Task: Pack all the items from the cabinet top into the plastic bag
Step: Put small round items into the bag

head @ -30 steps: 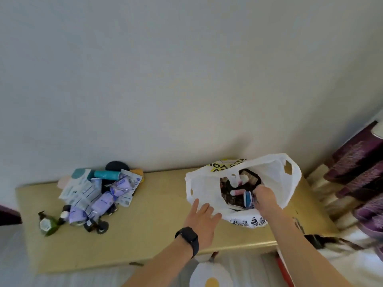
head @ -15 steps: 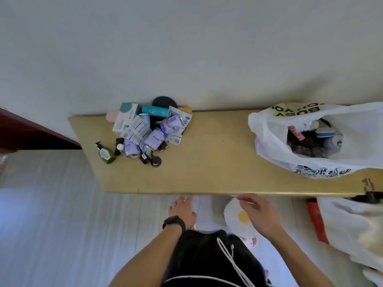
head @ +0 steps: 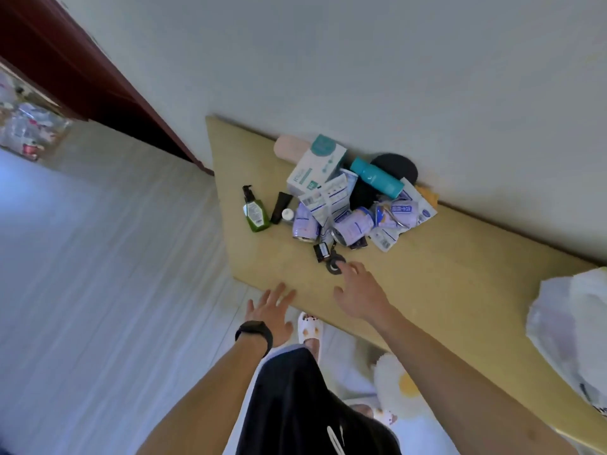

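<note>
Yellow cabinet top carries the pile of toiletries at twelve o'clock from the left hand and right hand, both spread and empty; plastic bag at three o'clock.

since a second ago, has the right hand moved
Yes: the right hand left the plastic bag and went left along the cabinet top to the pile.

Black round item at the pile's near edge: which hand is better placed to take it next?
Right. The right hand, fingers open, reaches right beside the black round item. The left hand is farther from it, at the near edge of the cabinet top.
</note>
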`<act>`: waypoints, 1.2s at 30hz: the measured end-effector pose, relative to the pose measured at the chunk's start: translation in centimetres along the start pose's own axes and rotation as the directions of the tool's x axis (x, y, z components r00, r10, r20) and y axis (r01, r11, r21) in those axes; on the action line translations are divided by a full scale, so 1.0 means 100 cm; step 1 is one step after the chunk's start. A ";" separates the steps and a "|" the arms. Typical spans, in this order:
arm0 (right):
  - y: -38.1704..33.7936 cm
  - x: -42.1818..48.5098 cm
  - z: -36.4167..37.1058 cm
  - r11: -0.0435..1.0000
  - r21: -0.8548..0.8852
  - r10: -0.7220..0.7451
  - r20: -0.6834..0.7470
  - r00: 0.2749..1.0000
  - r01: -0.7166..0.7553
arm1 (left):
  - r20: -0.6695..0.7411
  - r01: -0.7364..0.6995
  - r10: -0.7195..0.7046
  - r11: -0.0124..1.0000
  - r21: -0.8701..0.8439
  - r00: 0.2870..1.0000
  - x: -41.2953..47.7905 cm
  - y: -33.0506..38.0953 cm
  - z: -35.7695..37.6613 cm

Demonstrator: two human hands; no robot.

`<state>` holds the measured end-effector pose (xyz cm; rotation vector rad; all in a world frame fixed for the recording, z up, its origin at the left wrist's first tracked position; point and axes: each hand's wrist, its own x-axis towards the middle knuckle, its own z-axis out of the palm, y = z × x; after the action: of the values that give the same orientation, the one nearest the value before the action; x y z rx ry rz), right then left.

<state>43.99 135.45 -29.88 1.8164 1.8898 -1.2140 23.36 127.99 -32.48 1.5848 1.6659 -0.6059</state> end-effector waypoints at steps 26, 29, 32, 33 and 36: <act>0.127 -0.116 0.015 0.360 0.916 0.655 -0.116 0.747 -0.174 | -0.095 -0.130 0.101 0.912 -0.390 0.990 0.070 0.089 -0.031; 0.148 -0.145 0.012 0.151 0.984 0.681 -0.037 0.732 -0.091 | -0.008 -0.092 0.099 0.890 -0.446 0.995 0.050 0.111 -0.021; 0.169 -0.176 0.007 0.001 1.000 0.676 -0.002 0.736 0.002 | 0.064 -0.047 0.104 0.811 -0.583 0.993 0.030 0.146 -0.009; 0.176 -0.189 0.004 -0.039 0.998 0.671 -0.004 0.741 0.040 | 0.090 -0.027 0.107 0.776 -0.630 0.990 0.021 0.162 -0.007; 0.191 -0.234 -0.011 -0.180 0.962 0.655 -0.038 0.755 0.204 | 0.141 -0.011 0.164 0.687 -0.726 0.976 -0.004 0.212 -0.002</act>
<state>66.33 117.29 -20.55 3.3646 -0.1213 -2.4779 44.09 130.53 -28.81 0.9663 1.4052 -0.0076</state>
